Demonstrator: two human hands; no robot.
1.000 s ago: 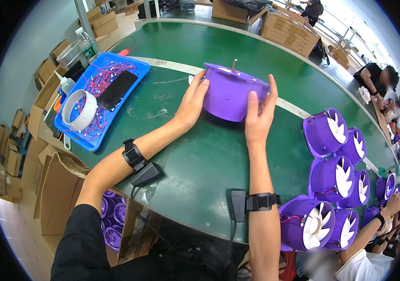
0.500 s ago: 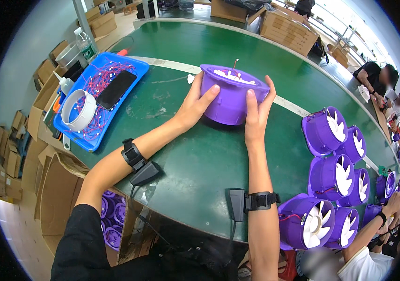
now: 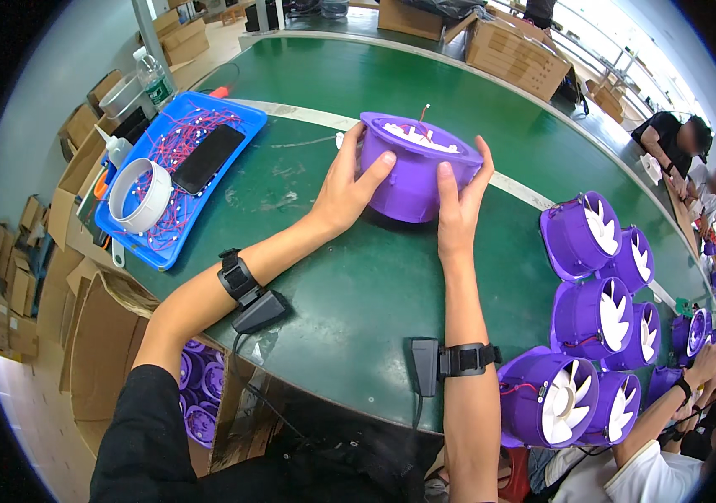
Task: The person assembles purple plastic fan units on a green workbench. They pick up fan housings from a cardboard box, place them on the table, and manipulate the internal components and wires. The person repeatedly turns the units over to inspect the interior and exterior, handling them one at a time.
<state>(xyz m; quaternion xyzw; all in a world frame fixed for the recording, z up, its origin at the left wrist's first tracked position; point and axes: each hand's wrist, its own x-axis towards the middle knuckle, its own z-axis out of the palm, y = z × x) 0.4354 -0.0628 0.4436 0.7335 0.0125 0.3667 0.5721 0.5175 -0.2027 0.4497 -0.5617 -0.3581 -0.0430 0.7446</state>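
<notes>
Between my two hands is a purple fan housing (image 3: 408, 186), its wide flanged rim facing up and slightly tilted. White fins and a short red wire with a white plug show at its top. My left hand (image 3: 348, 184) grips its left side, thumb on the near wall. Around the right side my right hand (image 3: 461, 201) is closed, with its thumb on the near wall too. The undersides of the fingers are hidden behind the housing. Both wrists wear black straps with small black boxes.
Several purple fans (image 3: 602, 317) with white blades stand at the right of the green table (image 3: 333, 310). A blue tray (image 3: 175, 248) at left holds wires, a black phone (image 3: 207, 159) and a white ring (image 3: 140, 196). Below left, a carton (image 3: 111, 352) contains purple parts. Other people sit at right.
The purple housing has tipped very slightly in my hands. My grip and arms stay nearly the same.
</notes>
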